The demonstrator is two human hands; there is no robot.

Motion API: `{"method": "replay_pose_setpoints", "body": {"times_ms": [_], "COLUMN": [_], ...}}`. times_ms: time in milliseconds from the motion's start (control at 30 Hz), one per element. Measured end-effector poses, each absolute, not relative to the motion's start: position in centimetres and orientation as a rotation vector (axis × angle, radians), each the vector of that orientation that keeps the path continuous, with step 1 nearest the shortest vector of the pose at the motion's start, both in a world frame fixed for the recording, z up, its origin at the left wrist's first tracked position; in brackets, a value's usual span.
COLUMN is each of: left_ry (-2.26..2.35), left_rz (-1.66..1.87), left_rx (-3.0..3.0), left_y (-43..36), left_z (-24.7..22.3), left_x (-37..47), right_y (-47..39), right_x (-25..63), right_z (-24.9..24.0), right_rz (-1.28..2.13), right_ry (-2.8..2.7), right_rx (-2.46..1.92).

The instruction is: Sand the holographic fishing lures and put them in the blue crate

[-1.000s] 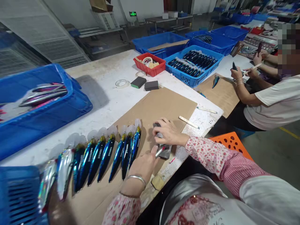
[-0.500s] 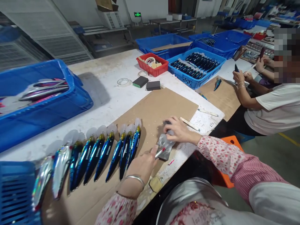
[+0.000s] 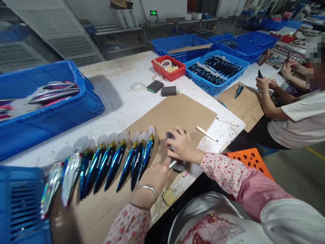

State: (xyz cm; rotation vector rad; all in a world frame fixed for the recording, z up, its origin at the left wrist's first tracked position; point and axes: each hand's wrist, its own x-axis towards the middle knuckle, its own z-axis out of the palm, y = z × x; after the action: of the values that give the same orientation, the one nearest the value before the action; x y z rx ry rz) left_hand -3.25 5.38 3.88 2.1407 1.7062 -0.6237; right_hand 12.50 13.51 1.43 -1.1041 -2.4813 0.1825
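My left hand (image 3: 156, 177), with a silver bangle at the wrist, is closed on a silver fishing lure (image 3: 173, 164) above the near edge of the cardboard. Most of the lure is hidden behind my fingers. Curled over the lure's far end is my right hand (image 3: 182, 145), gripping a dark grey sanding block (image 3: 170, 136). A flat dark piece (image 3: 179, 166) lies beneath both hands. Left of them, several blue fishing lures (image 3: 115, 164) with clear lips lie in a row on the cardboard (image 3: 177, 113). Two silver lures (image 3: 71, 179) are at the row's left end.
A blue crate (image 3: 86, 105) of lures stands at left, a blue basket (image 3: 22, 203) at near left. Two sanding blocks (image 3: 168, 91), a tape roll (image 3: 137, 86) and a red tray (image 3: 169, 69) lie farther back. A co-worker's hands (image 3: 264, 84) work at right.
My right hand has shifted slightly left and turned over the lure, covering its clear lip. My left hand stays almost in place. The whole view has shifted slightly.
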Motion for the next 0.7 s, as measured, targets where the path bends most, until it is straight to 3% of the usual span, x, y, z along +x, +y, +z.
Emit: {"method": "replay_pose_setpoints", "body": {"times_ms": [700], "left_ry": [1.659], "left_rz": [-0.569], "left_rx": [2.111], "left_y": [5.5], "left_z": [3.9], "left_x": [-3.6], "right_y": [13.6], "right_x": [12.5], "right_z": [0.5], "right_rz": [0.312], "right_ry": [-2.428], "right_rx": [-1.075]}}
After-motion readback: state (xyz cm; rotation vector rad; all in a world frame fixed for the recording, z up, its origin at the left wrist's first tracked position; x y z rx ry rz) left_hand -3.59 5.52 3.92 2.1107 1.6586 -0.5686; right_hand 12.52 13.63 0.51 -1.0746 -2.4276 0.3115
